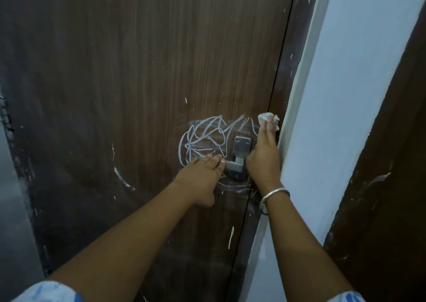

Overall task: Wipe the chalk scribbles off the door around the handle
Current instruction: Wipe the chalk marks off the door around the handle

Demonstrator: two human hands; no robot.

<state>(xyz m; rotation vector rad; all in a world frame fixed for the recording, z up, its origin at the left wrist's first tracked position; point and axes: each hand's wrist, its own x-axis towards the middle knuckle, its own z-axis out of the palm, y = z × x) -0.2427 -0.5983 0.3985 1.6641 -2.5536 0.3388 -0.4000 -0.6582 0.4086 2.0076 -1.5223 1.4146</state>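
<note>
White chalk scribbles (207,135) loop over the dark brown wooden door (138,71), above and left of the metal lever handle (237,161); fainter lines run below the handle. My left hand (202,175) rests on the lever with its fingers laid along it. My right hand (265,154) presses a crumpled white cloth (267,117) against the door at the upper right end of the scribbles, close to the door's edge. The cloth is mostly hidden under my fingers.
A pale blue wall corner (334,117) with a white frame strip stands right beside my right hand. Another dark brown panel (391,186) lies further right. The door bears scattered scratches and paint flecks. A silver bangle (274,194) circles my right wrist.
</note>
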